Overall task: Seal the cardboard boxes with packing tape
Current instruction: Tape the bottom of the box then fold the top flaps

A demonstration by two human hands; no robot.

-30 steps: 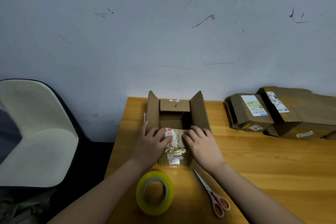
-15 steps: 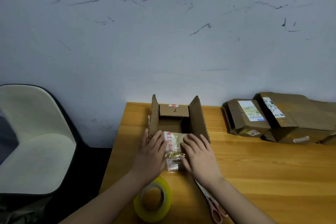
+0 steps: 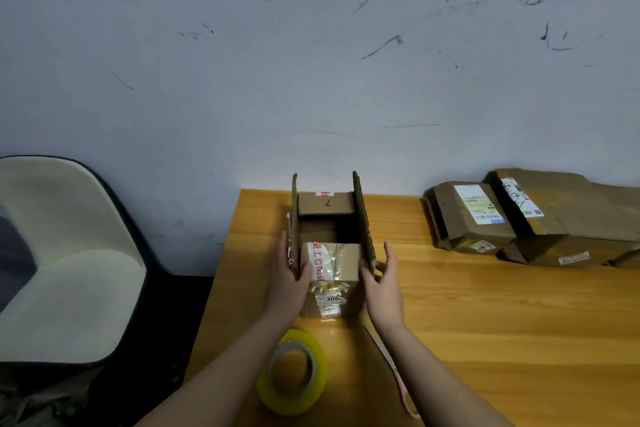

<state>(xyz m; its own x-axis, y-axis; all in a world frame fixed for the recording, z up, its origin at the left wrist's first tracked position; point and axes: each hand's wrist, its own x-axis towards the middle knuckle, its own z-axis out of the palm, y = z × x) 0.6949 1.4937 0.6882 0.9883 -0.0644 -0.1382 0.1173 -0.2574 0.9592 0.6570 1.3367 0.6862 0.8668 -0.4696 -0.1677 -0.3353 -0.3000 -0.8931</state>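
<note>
Hands [image 3: 382, 282] between tape roll [image 3: 293, 371], box flaps [image 3: 363, 218]

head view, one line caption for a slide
Both hands lift the open cardboard box's side flaps; tape roll waits nearby.

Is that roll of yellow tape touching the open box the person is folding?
Apart. The head view shows a strip of bare wooden table between the tape roll and the near side of the open box.
</note>
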